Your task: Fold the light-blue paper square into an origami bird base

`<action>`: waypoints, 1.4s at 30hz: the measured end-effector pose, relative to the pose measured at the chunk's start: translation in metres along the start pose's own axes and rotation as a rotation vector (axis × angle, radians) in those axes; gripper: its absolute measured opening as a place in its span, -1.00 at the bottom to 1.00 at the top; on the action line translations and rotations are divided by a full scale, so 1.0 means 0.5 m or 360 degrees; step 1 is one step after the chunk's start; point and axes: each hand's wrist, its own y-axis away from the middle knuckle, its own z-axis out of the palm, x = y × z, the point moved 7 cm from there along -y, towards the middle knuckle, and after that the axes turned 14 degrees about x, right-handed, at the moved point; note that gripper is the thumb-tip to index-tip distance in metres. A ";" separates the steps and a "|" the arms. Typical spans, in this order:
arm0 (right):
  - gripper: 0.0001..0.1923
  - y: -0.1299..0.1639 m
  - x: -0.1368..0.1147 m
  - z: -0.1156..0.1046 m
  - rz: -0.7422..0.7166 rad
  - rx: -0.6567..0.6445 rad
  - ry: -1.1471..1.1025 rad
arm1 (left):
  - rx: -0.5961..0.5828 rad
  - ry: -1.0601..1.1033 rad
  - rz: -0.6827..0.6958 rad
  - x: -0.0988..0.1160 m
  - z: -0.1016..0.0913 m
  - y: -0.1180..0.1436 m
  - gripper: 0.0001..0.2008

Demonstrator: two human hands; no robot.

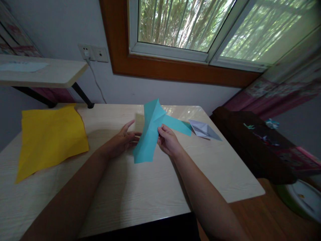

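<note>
A turquoise sheet of paper with crease lines stands tilted above the middle of the table. My right hand pinches its right edge between thumb and fingers. My left hand is at the sheet's left side, thumb raised and fingers apart; the fingertips reach the paper's edge, and whether they touch it I cannot tell. Behind my right hand lies a turquoise paper strip. Beside the strip, to the right, rests a folded pale paper boat-like shape.
A wrinkled yellow sheet lies on the table at left. Above it, a raised shelf on black legs holds a pale sheet. A cord hangs from the wall socket. Dark furniture stands beyond the table's right edge.
</note>
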 end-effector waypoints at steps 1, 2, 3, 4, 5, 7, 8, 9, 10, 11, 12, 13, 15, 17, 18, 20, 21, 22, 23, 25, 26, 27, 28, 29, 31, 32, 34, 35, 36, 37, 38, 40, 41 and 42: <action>-0.60 -0.002 0.000 -0.003 -0.0004 0.0022 -0.0001 | 0.0061 0.0019 0.0010 0.008 -0.008 -0.001 -0.07; -0.59 -0.004 0.000 -0.005 -0.0011 0.0039 0.0000 | 0.0117 0.0030 0.0019 0.015 -0.016 -0.002 -0.05; -0.59 -0.005 -0.001 -0.006 -0.0019 0.0053 0.0004 | 0.0173 0.0029 0.0038 0.022 -0.025 -0.004 -0.04; -0.59 -0.006 -0.002 -0.007 -0.0025 0.0065 0.0010 | 0.0215 0.0009 0.0052 0.028 -0.033 -0.007 -0.02; -0.58 -0.007 -0.002 -0.007 -0.0024 0.0079 0.0023 | 0.0250 -0.0018 0.0075 0.033 -0.040 -0.009 0.00; -0.57 -0.010 -0.001 -0.011 -0.0017 0.0127 0.0061 | 0.0344 -0.0067 0.0121 0.042 -0.057 -0.016 0.05; -0.56 -0.013 -0.001 -0.015 -0.0016 0.0164 0.0084 | 0.0401 -0.0073 0.0145 0.045 -0.066 -0.019 0.07; -0.55 -0.016 -0.001 -0.021 -0.0022 0.0208 0.0105 | 0.0453 -0.0078 0.0176 0.048 -0.074 -0.021 0.06; -0.55 -0.020 -0.002 -0.028 -0.0034 0.0257 0.0119 | 0.0502 -0.0084 0.0218 0.052 -0.082 -0.023 0.03; -0.56 -0.024 -0.003 -0.036 -0.0054 0.0305 0.0129 | 0.0545 -0.0096 0.0268 0.056 -0.089 -0.025 -0.01; -0.57 -0.028 -0.006 -0.045 -0.0089 0.0360 0.0130 | 0.0580 -0.0119 0.0320 0.060 -0.095 -0.026 -0.06; -0.58 -0.032 -0.008 -0.054 -0.0119 0.0401 0.0129 | 0.0610 -0.0151 0.0371 0.064 -0.101 -0.027 -0.10; -0.62 -0.038 -0.017 -0.070 -0.0222 0.0473 0.0160 | 0.0658 -0.0238 0.0449 0.068 -0.112 -0.028 -0.18; -0.65 -0.041 -0.027 -0.081 -0.0318 0.0514 0.0182 | 0.0686 -0.0344 0.0498 0.068 -0.120 -0.029 -0.24; -0.65 -0.042 -0.030 -0.083 -0.0347 0.0521 0.0181 | 0.0695 -0.0398 0.0514 0.067 -0.123 -0.030 -0.27; -0.58 -0.039 -0.035 -0.083 -0.0389 0.0505 0.0173 | 0.0699 -0.0485 0.0522 0.064 -0.126 -0.031 -0.31; -0.50 -0.037 -0.037 -0.080 -0.0415 0.0485 0.0181 | 0.0693 -0.0516 0.0518 0.062 -0.126 -0.031 -0.32; -0.42 -0.035 -0.039 -0.076 -0.0449 0.0457 0.0207 | 0.0678 -0.0548 0.0511 0.060 -0.124 -0.031 -0.33; -0.35 -0.032 -0.041 -0.071 -0.0484 0.0420 0.0252 | 0.0661 -0.0585 0.0508 0.059 -0.122 -0.032 -0.33; -0.27 -0.029 -0.039 -0.060 -0.0519 0.0341 0.0350 | 0.0645 -0.0682 0.0515 0.058 -0.118 -0.032 -0.33; -0.28 -0.029 -0.037 -0.057 -0.0510 0.0310 0.0384 | 0.0654 -0.0735 0.0527 0.059 -0.118 -0.031 -0.34; -0.30 -0.030 -0.034 -0.056 -0.0498 0.0293 0.0401 | 0.0673 -0.0783 0.0544 0.062 -0.118 -0.030 -0.35; -0.34 -0.032 -0.033 -0.057 -0.0493 0.0291 0.0407 | 0.0695 -0.0821 0.0560 0.064 -0.120 -0.030 -0.37; -0.38 -0.034 -0.034 -0.060 -0.0500 0.0301 0.0410 | 0.0719 -0.0845 0.0576 0.066 -0.121 -0.028 -0.39; -0.44 -0.037 -0.042 -0.065 -0.0551 0.0324 0.0427 | 0.0753 -0.0850 0.0596 0.070 -0.123 -0.026 -0.42; -0.46 -0.039 -0.047 -0.067 -0.0581 0.0330 0.0441 | 0.0761 -0.0838 0.0595 0.070 -0.123 -0.026 -0.43; -0.48 -0.039 -0.058 -0.070 -0.0629 0.0337 0.0469 | 0.0765 -0.0796 0.0583 0.070 -0.124 -0.026 -0.43; -0.49 -0.039 -0.062 -0.072 -0.0643 0.0340 0.0480 | 0.0761 -0.0772 0.0576 0.069 -0.124 -0.027 -0.43; -0.49 -0.038 -0.065 -0.073 -0.0650 0.0344 0.0488 | 0.0753 -0.0748 0.0574 0.068 -0.124 -0.028 -0.42; -0.50 -0.038 -0.067 -0.074 -0.0650 0.0351 0.0495 | 0.0745 -0.0724 0.0575 0.069 -0.124 -0.029 -0.41; -0.51 -0.038 -0.067 -0.075 -0.0638 0.0354 0.0506 | 0.0736 -0.0700 0.0579 0.069 -0.124 -0.030 -0.40; -0.52 -0.038 -0.060 -0.076 -0.0583 0.0330 0.0535 | 0.0707 -0.0669 0.0571 0.069 -0.125 -0.032 -0.38; -0.53 -0.040 -0.055 -0.076 -0.0550 0.0306 0.0546 | 0.0685 -0.0676 0.0555 0.067 -0.125 -0.033 -0.36; -0.53 -0.041 -0.050 -0.076 -0.0522 0.0276 0.0558 | 0.0660 -0.0708 0.0535 0.066 -0.124 -0.034 -0.35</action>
